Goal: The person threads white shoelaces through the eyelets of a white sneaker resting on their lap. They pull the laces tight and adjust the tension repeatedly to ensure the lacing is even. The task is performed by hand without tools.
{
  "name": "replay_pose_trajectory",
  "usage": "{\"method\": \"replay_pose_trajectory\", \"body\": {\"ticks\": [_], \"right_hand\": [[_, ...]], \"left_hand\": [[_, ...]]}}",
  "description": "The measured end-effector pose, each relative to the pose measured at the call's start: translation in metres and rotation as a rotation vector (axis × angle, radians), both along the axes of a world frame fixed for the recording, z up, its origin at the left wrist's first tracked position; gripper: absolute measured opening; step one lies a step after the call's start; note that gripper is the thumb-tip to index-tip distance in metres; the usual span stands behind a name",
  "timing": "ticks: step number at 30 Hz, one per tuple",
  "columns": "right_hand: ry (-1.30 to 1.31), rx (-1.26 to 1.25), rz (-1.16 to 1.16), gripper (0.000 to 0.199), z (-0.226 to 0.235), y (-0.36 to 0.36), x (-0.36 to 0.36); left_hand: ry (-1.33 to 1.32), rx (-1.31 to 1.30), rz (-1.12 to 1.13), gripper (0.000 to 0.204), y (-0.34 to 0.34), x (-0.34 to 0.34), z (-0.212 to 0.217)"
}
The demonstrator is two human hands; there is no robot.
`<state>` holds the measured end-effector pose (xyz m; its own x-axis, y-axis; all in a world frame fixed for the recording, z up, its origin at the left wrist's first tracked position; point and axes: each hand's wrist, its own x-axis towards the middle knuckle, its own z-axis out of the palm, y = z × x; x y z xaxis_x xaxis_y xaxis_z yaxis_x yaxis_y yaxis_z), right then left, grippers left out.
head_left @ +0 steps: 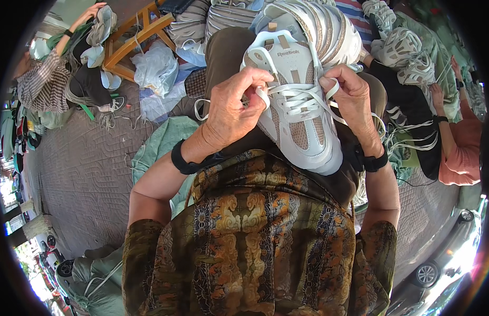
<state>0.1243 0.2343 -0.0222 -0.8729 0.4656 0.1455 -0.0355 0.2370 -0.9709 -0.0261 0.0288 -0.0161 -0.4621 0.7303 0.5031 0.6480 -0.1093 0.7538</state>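
Note:
A white and beige sneaker (301,138) rests on my lap, its toe pointing toward me and its tongue away. White shoelace (302,100) crosses the lower eyelets in several rows. On the shoe's left side, my left hand (235,108) pinches one lace end between thumb and fingers, with a loop showing at the fingertips. My right hand (351,97) grips the other lace end at the right side, a small loop standing up by the thumb. Loose lace trails outward past both hands. The upper eyelets near the tongue have no lace across them.
Stacked sneakers (329,31) lie just beyond the shoe, with more sneakers (400,50) at the far right. A wooden stool (139,39) and a plastic bag (155,68) stand at far left. One person (44,79) sits left, another (460,142) right. Green sacks (99,279) lie lower left.

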Motion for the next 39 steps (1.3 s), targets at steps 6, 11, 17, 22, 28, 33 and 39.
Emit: {"method": "replay_pose_trajectory", "body": {"ticks": [6,11,17,22,28,33,39], "right_hand": [[-0.028,0.07,0.006,0.008,0.003,0.001,0.0],[-0.045,0.275,0.008,0.008,0.006,0.003,-0.003],[-0.094,0.313,0.099,0.004,0.013,0.012,0.0],[-0.148,0.34,0.142,0.004,0.018,0.028,0.004],[0.032,0.607,0.102,0.019,0.053,0.034,-0.007],[0.046,1.184,0.35,0.031,0.071,0.031,-0.026],[0.045,1.358,0.557,0.029,0.085,0.04,-0.036]], "left_hand": [[0.02,-0.21,-0.074,0.027,0.001,-0.004,0.023],[0.253,-0.315,-0.105,0.027,0.013,-0.003,0.042],[0.129,-0.433,-0.14,0.023,0.019,-0.012,0.04],[-0.263,-0.414,-0.187,0.022,0.007,-0.02,0.027],[0.021,-0.553,-0.239,0.026,0.009,-0.024,0.059],[0.493,-0.361,-0.308,0.027,0.021,-0.045,0.078],[0.616,-0.437,-0.478,0.023,0.044,-0.053,0.07]]}}
